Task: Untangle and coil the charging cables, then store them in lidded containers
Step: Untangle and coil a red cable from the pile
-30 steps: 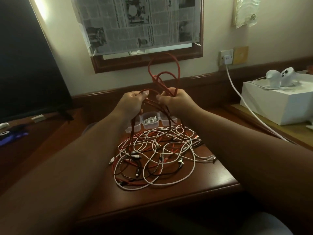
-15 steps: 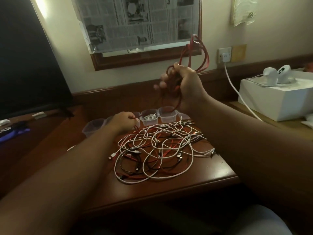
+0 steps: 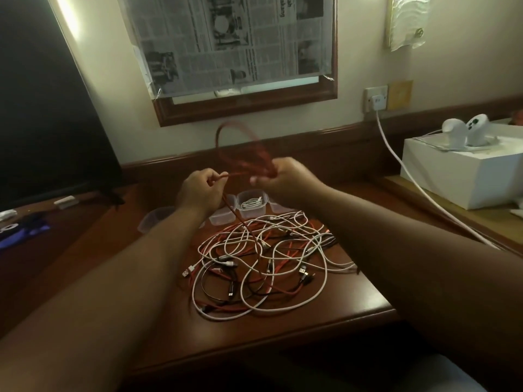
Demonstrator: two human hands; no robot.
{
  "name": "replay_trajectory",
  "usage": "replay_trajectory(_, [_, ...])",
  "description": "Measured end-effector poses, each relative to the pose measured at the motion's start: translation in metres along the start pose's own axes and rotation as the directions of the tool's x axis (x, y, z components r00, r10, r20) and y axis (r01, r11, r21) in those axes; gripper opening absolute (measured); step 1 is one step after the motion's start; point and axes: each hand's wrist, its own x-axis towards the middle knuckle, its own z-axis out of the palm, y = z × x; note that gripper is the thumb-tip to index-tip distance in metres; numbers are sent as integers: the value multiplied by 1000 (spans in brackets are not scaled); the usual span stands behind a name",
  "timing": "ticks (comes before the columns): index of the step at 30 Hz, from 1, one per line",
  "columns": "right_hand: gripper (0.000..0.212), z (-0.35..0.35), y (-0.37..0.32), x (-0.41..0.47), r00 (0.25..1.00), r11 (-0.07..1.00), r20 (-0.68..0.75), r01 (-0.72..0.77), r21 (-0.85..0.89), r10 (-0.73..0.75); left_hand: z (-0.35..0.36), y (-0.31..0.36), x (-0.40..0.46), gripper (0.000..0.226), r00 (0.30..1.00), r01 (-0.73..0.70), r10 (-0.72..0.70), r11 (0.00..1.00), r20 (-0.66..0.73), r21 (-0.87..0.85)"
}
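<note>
While the right hand (image 3: 285, 176) clenches blurred loops of the red cable (image 3: 240, 154) above the bench (image 3: 353, 301), the left hand (image 3: 199, 190) pinches the same cable's free run, which drops into the tangled pile of cables (image 3: 266, 261) below. Behind the pile stand small clear containers (image 3: 252, 203); one holds what looks like a coiled white cable (image 3: 252, 201).

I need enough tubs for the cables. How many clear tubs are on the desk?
4 visible: one holding a white cable, one left of it, one by the left forearm, one behind the right arm. More may be hidden.
</note>
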Motion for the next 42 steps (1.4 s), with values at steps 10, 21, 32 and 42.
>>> replay_trajectory(10, [16, -21, -12, 28, 999, 68, -42, 44, 997, -30, 42, -20, -11, 15, 948, -78, 62, 996, 313, 38])
replay_trajectory(21, [30, 4, 32, 55, 978, 864, 177, -10, -503, 114, 34, -40, 38, 19, 932, 317, -360, 746, 46, -586])
replay_trajectory(32, [45, 23, 81, 54, 883, 543, 281, 35, -839, 377, 6, -56, 63, 13, 745, 561, -641, 451, 185, -694])
replay_trajectory(42, [49, 26, 108, 44, 800, 305, 288, 139, -942, 526, -15, -60, 71, 8, 723, 539, -685, 477, 91, -694])
